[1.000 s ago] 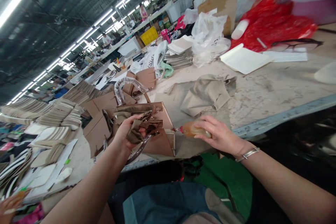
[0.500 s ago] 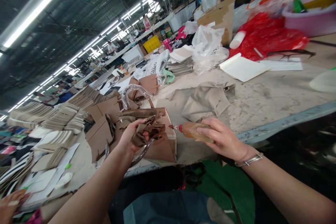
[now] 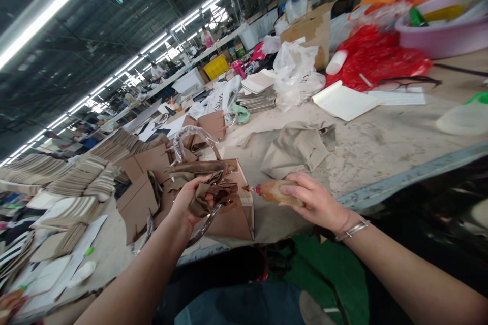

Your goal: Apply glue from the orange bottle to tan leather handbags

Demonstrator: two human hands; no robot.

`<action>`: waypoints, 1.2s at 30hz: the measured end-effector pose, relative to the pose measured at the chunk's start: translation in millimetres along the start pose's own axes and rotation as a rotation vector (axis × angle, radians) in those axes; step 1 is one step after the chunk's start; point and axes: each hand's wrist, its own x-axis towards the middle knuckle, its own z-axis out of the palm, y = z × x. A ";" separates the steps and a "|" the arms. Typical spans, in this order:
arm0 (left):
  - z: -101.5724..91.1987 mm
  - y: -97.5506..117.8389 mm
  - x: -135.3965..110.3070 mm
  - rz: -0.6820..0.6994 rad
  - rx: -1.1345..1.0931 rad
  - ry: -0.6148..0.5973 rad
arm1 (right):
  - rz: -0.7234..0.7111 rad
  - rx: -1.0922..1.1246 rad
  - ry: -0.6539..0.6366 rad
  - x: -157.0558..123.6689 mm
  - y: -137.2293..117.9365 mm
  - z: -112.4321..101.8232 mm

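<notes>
My left hand (image 3: 192,200) is closed on the bunched olive-brown lining cloth (image 3: 204,203) at the opening of a brown handbag (image 3: 229,221). The bag lies on the table, with a plastic-wrapped handle (image 3: 190,134) arching up behind it. In my right hand (image 3: 314,200) is a squeeze bottle (image 3: 276,191) of amber liquid, fingers wrapped round it. Its red nozzle points left, at the pale edge of the bag's side panel; whether the tip touches cannot be made out.
Stacked pale panels (image 3: 76,175) lie at the left. Crumpled grey-beige cloth (image 3: 293,147) is behind the bottle. Further back are a white plastic bag (image 3: 295,73), a red plastic bag (image 3: 381,58), eyeglasses (image 3: 409,81) and a lilac basin (image 3: 438,35). Another person's hand (image 3: 11,302) shows at lower left.
The view has shifted slightly. Both hands keep their holds, and the bottle's nozzle stays by the bag's side edge. The other person's hand at lower left shows less.
</notes>
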 end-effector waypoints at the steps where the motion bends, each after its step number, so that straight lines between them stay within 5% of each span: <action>1: 0.6 0.1 -0.2 -0.004 0.006 0.007 | 0.005 -0.008 0.029 2.1 1.5 -1.1; 8: 3.3 0.6 -0.8 -0.009 0.015 0.009 | 0.029 -0.005 0.115 7.5 6.6 -5.7; 21: 1.4 0.1 0.8 -0.009 0.020 0.017 | 0.140 0.116 -0.092 -8.1 1.3 1.6; 36: 3.5 0.6 1.1 -0.039 0.004 0.020 | 0.176 0.116 -0.061 -8.7 2.4 8.8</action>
